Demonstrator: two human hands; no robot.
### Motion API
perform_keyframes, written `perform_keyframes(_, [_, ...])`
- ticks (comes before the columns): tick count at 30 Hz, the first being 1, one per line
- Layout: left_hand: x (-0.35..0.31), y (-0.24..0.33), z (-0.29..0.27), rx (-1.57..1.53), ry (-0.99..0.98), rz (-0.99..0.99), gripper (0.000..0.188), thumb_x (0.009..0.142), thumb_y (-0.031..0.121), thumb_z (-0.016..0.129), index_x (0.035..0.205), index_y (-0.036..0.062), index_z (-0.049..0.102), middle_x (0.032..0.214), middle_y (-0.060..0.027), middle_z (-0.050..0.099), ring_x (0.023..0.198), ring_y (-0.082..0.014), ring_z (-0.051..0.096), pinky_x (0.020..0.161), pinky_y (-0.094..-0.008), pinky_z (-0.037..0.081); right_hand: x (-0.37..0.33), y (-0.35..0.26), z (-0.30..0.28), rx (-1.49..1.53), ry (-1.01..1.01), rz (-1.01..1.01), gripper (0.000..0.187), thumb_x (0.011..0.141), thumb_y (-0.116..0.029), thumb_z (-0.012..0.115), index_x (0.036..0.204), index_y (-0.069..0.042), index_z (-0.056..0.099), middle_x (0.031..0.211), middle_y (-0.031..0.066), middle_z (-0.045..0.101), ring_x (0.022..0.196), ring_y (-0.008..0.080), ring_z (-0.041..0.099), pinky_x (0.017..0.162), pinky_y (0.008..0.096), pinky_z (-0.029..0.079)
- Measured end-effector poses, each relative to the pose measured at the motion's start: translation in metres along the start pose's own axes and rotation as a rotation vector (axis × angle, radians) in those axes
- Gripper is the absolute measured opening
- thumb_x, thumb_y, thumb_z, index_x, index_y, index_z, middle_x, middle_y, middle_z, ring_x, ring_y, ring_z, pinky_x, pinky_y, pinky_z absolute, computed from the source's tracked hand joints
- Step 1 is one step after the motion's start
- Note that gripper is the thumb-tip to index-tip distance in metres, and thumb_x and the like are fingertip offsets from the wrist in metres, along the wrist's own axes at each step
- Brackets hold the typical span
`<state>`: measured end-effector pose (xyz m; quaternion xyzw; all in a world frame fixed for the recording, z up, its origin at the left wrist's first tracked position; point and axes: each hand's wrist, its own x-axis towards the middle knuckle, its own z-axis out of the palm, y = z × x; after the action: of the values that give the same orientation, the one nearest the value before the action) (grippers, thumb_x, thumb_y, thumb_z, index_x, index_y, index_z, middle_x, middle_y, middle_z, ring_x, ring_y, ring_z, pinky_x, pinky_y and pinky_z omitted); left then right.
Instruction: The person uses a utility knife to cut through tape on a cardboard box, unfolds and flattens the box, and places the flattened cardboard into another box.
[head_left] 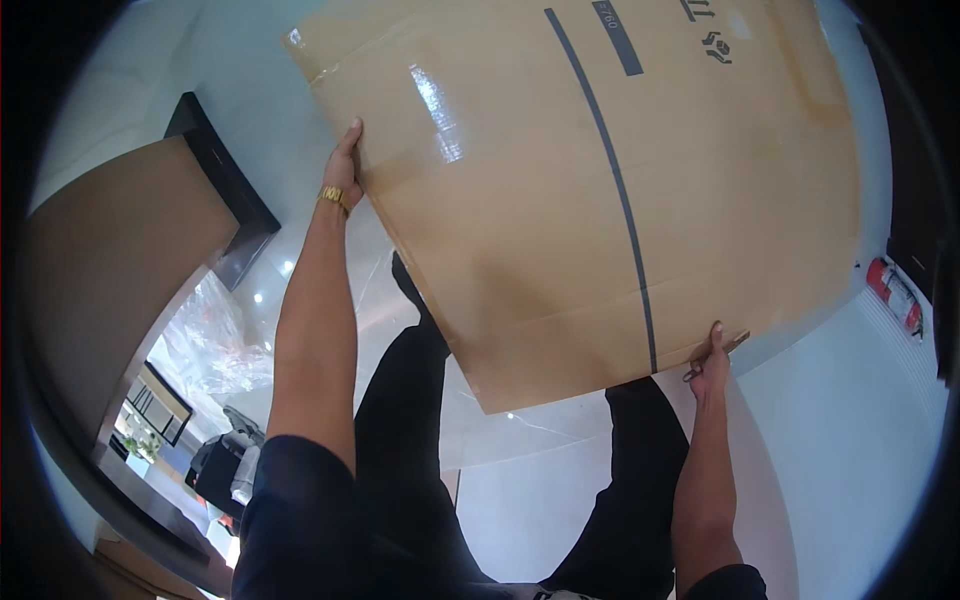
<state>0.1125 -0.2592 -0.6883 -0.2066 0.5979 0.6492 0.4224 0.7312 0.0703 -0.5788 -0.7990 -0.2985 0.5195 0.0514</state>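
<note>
A large cardboard carton (520, 220) is positioned tilted in front of the person's black-trousered legs (405, 400). Its left edge is contacted by the left hand (345, 172), thumb extended; the fingers are hidden, so their closure cannot be told. The lower right edge is pinched by the right hand (711, 368), where a small dark object (691, 376) is also noted, kind unclear. Clear plastic wrapping (212, 335) is observed at left.
</note>
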Motion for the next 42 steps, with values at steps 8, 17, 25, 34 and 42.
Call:
perform_keyframes(8, [-0.118, -0.080, -0.041, 0.129, 0.417, 0.161, 0.065, 0.105, 0.043, 0.057, 0.147, -0.0058, 0.049, 0.148, -0.0161, 0.054, 0.131, -0.0265, 0.055, 0.111, -0.0374, 0.043, -0.015, 0.018, -0.057, -0.086, 0.015, -0.010, 0.053, 0.086, -0.051, 0.081, 0.107, -0.007, 0.061, 0.078, -0.0014, 0.055, 0.051, 0.0077, 0.042, 0.042, 0.0239, 0.031])
perform_keyframes(17, [-0.265, -0.166, -0.154, 0.213, 0.756, -0.103, 0.072, 0.106, 0.058, 0.040, 0.140, -0.0038, 0.053, 0.131, -0.0166, 0.064, 0.110, -0.0329, 0.068, 0.096, -0.0450, 0.056, -0.090, 0.041, -0.075, -0.180, -0.183, -0.371, 0.079, 0.083, -0.023, 0.087, 0.144, 0.008, 0.047, 0.138, 0.0203, 0.059, 0.128, 0.0285, 0.058, 0.109, 0.0418, 0.047])
perform_keyframes(25, [-0.239, -0.197, -0.163, 0.162, 0.457, -0.430, 0.089, 0.089, 0.065, 0.066, 0.159, 0.0174, 0.036, 0.161, -0.0192, 0.036, 0.152, -0.0414, 0.024, 0.110, -0.0666, 0.036, -0.040, 0.008, 0.090, -0.669, -0.133, -1.035, 0.089, 0.086, -0.035, 0.080, 0.154, 0.004, 0.038, 0.132, 0.0277, 0.058, 0.122, 0.0403, 0.058, 0.099, 0.0432, 0.051])
perform_keyframes(34, [-0.269, -0.278, 0.022, 1.323, -0.135, 0.645, 0.117, 0.071, 0.059, 0.085, 0.157, 0.0017, 0.030, 0.164, -0.0258, 0.026, 0.153, -0.0476, 0.017, 0.123, -0.0590, 0.019, -0.093, -0.019, 0.204, -0.954, -0.104, -0.816, 0.095, 0.094, -0.040, 0.070, 0.164, -0.010, 0.014, 0.139, 0.0252, 0.049, 0.112, 0.0467, 0.064, 0.093, 0.0512, 0.055])
perform_keyframes(42, [-0.291, -0.277, 0.167, 1.798, -0.219, 0.225, 0.130, 0.062, 0.073, 0.080, 0.166, 0.0287, 0.015, 0.170, -0.0245, -0.005, 0.153, -0.0574, 0.000, 0.111, -0.0792, 0.018, -0.061, -0.030, 0.180, -0.722, -0.159, -1.124, 0.080, 0.087, -0.039, 0.078, 0.150, -0.007, 0.039, 0.122, 0.0231, 0.060, 0.106, 0.0425, 0.066, 0.091, 0.0483, 0.054])
